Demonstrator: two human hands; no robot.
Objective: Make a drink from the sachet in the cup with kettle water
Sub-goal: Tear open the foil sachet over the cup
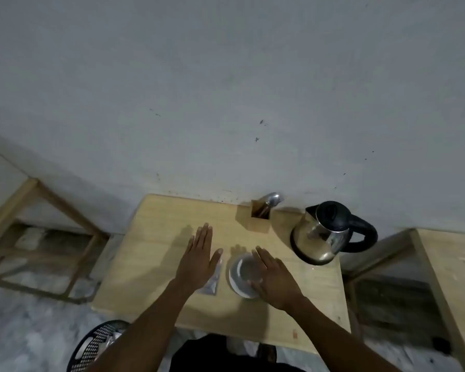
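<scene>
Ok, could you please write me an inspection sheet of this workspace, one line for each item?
Surface: small wooden table set against a grey wall.
Job's things: glass cup on a white saucer; sachet flat on the table, partly under the left hand; steel kettle with black lid and handle, at the far right.
Clutter: wooden holder with a metal utensil sticking out.
Hands: left hand open, flat, palm down; right hand open, over the cup's right side; neither grips anything.
Cables: nothing seen.
Surroundings: wooden frame on the left; black perforated basket on the floor.
</scene>
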